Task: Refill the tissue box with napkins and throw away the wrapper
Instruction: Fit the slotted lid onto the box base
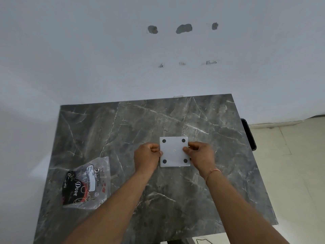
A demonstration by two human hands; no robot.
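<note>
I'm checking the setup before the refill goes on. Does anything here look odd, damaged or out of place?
The white tissue box sits upside down, its four dark pads facing up, with the left hand and right hand gripping its sides. The wrapper lies crumpled near the table's left edge. The wall has patched holes.

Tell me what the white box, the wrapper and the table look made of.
White box: probably matte plastic, smooth and even, with four dark round pads. Wrapper: thin clear plastic film, crinkled and glossy, printed. Table: grey marble or a marble-look slab, white-veined, slight sheen.
</note>
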